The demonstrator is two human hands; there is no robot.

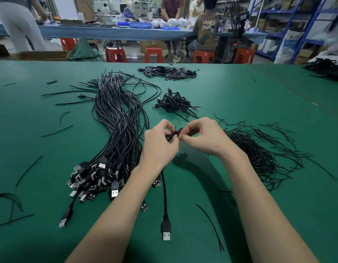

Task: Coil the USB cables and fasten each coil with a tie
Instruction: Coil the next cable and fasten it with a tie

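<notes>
Loose ties, left: stray black ties (56, 131) are scattered over the green table (240, 88), well apart from the work.
Cable bundle: uncoiled cables (117, 118) are laid in one long sheaf, plugs (92, 179) fanned toward the near edge, probably so that one can be drawn out at a time.
Left hand: the left hand (160, 147) is raised above the table, its fingertips pinched on the coil (173, 134) to keep the loops gathered.
Coil: a small coil is held between both hands, just right of the bundle; a tie appears to be being twisted round its middle, though the tie itself is too thin to be told apart.
Right hand: the right hand (204, 137) is closed by thumb and fingers on the coil's other side, touching the left fingertips.
Done pile: finished coils (175, 104) are heaped just beyond the hands, within reach for dropping.
Tie stock, right: a tangle of ties (259, 150) is kept beside the right forearm for picking.
Open room: bare table is left between the forearms and beyond the right-hand ties; one plug (166, 231) lies near the front edge.
Far edge: a heap of small black pieces (168, 73) is set near the table's back edge.
</notes>
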